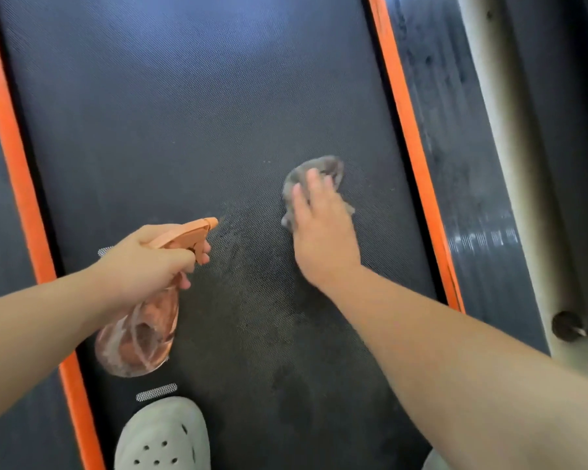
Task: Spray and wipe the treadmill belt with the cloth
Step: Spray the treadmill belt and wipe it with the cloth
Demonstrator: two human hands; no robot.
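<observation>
Left hand (150,259), at 8 o'clock from frame centre: clenched round the neck of a spray bottle (140,337), fingers curled over the trigger. The peach sprayer head (187,234) points toward 2 o'clock. The bottle body hangs below the fist toward 6 o'clock, held above the belt and not touching it.

Bottle: clear plastic with an orange tint, a thin dip tube showing inside. There are glints within (liquid or only reflection, I cannot tell), and no fill level can be read.

Right hand (323,232), just 3 o'clock of centre: laid flat with fingers extended, pressing on a grey cloth (319,166). The cloth is bunched under the fingers and pokes out at the hand's 12 and 9 o'clock sides. Both are blurred.

The cloth lies on the treadmill belt (184,113), right of the belt's midline and near its 3 o'clock edge. The belt is dark with a fine woven texture. A darker, speckled damp patch (252,300) runs from just ahead of the nozzle down toward 6 o'clock, between the two forearms.

Orange strips (14,164) border the belt at 9 and 3 o'clock. Beyond the 3 o'clock strip is a dark side rail (462,147).

At 6 o'clock, on the belt, is the toe of a pale perforated clog (163,435), with a small white mark (156,391) just above it.
</observation>
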